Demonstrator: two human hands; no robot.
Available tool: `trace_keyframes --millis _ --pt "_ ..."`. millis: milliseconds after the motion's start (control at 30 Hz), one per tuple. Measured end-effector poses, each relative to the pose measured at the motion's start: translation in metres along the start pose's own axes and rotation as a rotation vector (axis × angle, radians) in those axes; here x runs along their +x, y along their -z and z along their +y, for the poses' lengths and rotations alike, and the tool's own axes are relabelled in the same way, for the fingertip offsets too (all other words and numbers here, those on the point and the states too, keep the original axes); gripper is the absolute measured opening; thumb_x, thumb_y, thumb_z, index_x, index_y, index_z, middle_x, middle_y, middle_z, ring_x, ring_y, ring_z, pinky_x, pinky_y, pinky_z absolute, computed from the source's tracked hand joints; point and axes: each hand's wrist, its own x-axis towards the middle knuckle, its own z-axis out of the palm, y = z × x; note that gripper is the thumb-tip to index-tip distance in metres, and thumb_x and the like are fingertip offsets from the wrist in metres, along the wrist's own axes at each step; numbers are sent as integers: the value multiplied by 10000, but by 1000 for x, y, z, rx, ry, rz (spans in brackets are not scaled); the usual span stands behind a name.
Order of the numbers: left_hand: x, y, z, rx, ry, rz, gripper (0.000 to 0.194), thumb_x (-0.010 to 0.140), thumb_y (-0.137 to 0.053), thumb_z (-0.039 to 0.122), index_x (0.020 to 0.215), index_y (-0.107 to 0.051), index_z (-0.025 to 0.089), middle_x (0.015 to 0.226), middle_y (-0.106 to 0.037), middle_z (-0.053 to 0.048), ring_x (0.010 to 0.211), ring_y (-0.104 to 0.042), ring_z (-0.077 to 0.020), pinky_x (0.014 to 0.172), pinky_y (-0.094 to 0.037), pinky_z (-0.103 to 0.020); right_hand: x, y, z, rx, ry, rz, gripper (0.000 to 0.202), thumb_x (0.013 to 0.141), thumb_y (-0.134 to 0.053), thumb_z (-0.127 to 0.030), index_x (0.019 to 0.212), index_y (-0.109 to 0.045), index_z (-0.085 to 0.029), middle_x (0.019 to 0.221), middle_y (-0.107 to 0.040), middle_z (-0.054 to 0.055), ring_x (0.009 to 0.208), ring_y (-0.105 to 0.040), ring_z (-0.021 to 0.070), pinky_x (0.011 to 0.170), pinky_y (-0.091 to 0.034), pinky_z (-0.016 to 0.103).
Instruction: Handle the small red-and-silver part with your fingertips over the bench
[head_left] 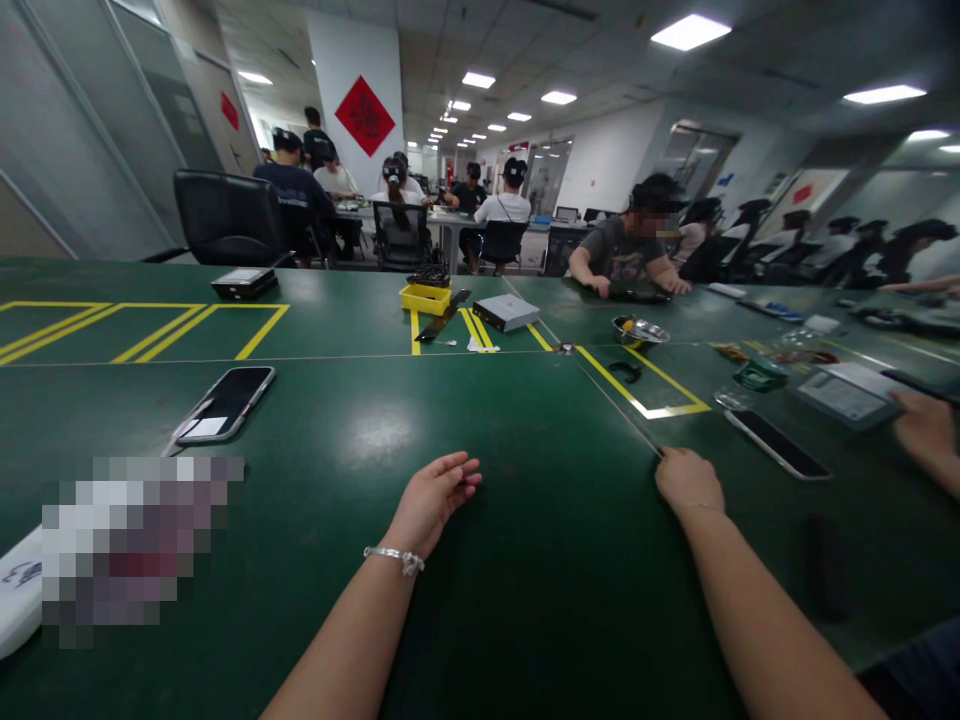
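My left hand (441, 500), with a bracelet (395, 557) at its wrist, is over the green table (337, 540). Its fingers stretch forward and hold nothing. To the right, my right hand (690, 482) rests at the thin pale line (619, 405) running across the tabletop. Its fingers are curled, and whatever may be inside them is hidden. A phone (780, 443) lies just right of that hand. Another phone (232, 398) with a white cable lies farther left, beyond my left hand's reach.
Across the table are a yellow bin (425, 298), a grey box-shaped device (507, 312), a metal bowl (643, 331) and a black box (244, 283). A person (626, 245) leans over the far side. Another person's hand (926, 435) touches a grey device (844, 397) at right.
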Motion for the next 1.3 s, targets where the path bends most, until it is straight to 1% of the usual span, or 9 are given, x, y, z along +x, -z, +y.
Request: trace_keyframes --millis 167,300,367,433,567,767,900,1133,1300 --pt "-3 1 1 86 -40 -7 213 673 -584 217 853 -492 151 970 -598 -100 635 -562 -72 537 -433 -176 -7 15 -12 69 -48 57 305 719 -366 -162 883 -619 -119 915 -547 169 829 -517 246 643 -395 343" --pt "-3 1 -1 196 -129 -28 236 634 -612 280 800 -510 148 918 -617 -76 589 -521 -51 512 -380 -161 -28 28 -65 606 -44 76 194 669 -509 -225 811 -606 -135 812 -574 95 739 -533 181 678 -402 323" --pt "-3 3 -2 278 -180 -29 239 623 -611 297 794 -536 149 907 -621 -63 604 -518 -59 530 -373 -171 -49 32 -106 1087 -19 -105 155 632 -572 -241 746 -595 -140 695 -579 46 650 -532 140 657 -416 298" --pt "-2 4 -2 342 -224 -21 239 617 -607 294 807 -560 157 915 -620 -52 646 -529 -73 568 -378 -186 -76 35 -148 1575 3 -387 162 598 -622 -243 723 -584 -147 708 -589 27 637 -532 109 640 -429 264" --pt "-3 3 -1 356 -286 -21 285 603 -607 240 875 -568 161 917 -621 -54 752 -550 -107 665 -395 -219 -121 36 -199 1970 -104 -725 185 549 -679 -208 694 -575 -161 684 -596 -2 547 -504 60 533 -422 199" --pt "-5 -3 0 449 -281 39 269 687 -512 353 859 -563 152 718 -616 -24 576 -514 -90 533 -381 -204 -129 31 -194 2051 5 -907 213 523 -691 -111 710 -593 -131 753 -611 13 612 -529 57 588 -422 178" --pt "-5 0 -2 446 -295 31 322 736 -429 411 852 -570 146 618 -558 -3 516 -468 -74 485 -348 -190 -121 30 -186 2030 46 -986 180 616 -647 -214 769 -577 -152 671 -584 -12 548 -506 48 518 -403 173" --pt "-5 2 -3 400 -294 -18 325 663 -557 290 961 -530 161 842 -605 -50 760 -543 -118 642 -398 -212 -125 31 -187 2073 29 -1038 150 602 -657 -181 720 -571 -150 711 -583 -9 621 -534 58 622 -430 195" --pt "-6 1 -1 510 -383 26 238 598 -604 215 818 -530 157 796 -594 -8 734 -544 -105 683 -406 -223 -125 31 -187 2090 2 -1021 219 546 -678 -94 746 -600 -137 746 -603 6 675 -551 70 684 -423 203"
